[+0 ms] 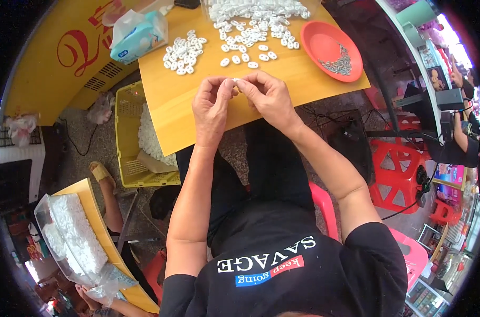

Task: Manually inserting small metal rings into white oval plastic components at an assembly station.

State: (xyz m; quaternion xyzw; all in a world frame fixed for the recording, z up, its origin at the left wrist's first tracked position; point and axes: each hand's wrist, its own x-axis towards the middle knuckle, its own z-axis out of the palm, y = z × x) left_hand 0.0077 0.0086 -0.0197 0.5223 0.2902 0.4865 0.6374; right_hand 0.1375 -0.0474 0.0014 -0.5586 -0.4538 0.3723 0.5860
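Fingertips (pixel 229 83) of left hand (pixel 212 104) and right hand (pixel 272 99) pinch one white piece (pixel 236 80).

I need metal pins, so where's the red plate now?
In the head view, the red plate sits on the table at its right edge, beyond the right hand, beside the white pieces.

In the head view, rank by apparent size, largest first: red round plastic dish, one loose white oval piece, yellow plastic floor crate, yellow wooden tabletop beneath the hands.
1. Yellow wooden tabletop
2. Yellow plastic floor crate, partly hidden
3. Red round plastic dish
4. Loose white oval piece
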